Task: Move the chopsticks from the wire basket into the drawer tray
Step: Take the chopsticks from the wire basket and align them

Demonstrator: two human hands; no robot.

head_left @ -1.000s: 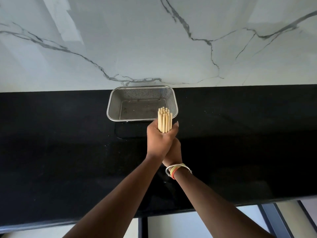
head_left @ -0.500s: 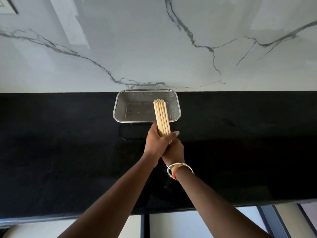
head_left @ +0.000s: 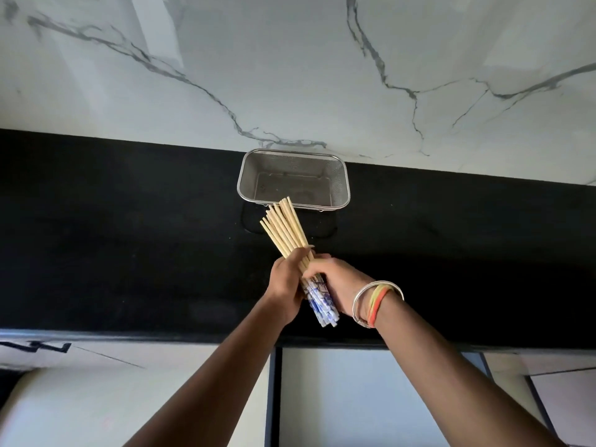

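Observation:
A bundle of pale wooden chopsticks (head_left: 285, 229) with blue-and-white patterned ends is held over the black counter, tips fanned up and to the left. My left hand (head_left: 285, 283) wraps the bundle's middle from the left. My right hand (head_left: 337, 280), with bangles at the wrist, clasps it from the right. The patterned ends stick out below both hands. The wire mesh basket (head_left: 338, 179) stands against the wall just beyond the tips, with no chopsticks inside. No drawer tray is in view.
The black counter (head_left: 129, 237) runs the full width below a white marble wall (head_left: 290, 75). Its front edge lies just under my wrists. White cabinet fronts (head_left: 354, 398) with dark gaps sit below the counter.
Both hands have pulled the bundle back from above the basket toward the counter's front edge. The chopsticks now lean left and fan apart, and their patterned ends show.

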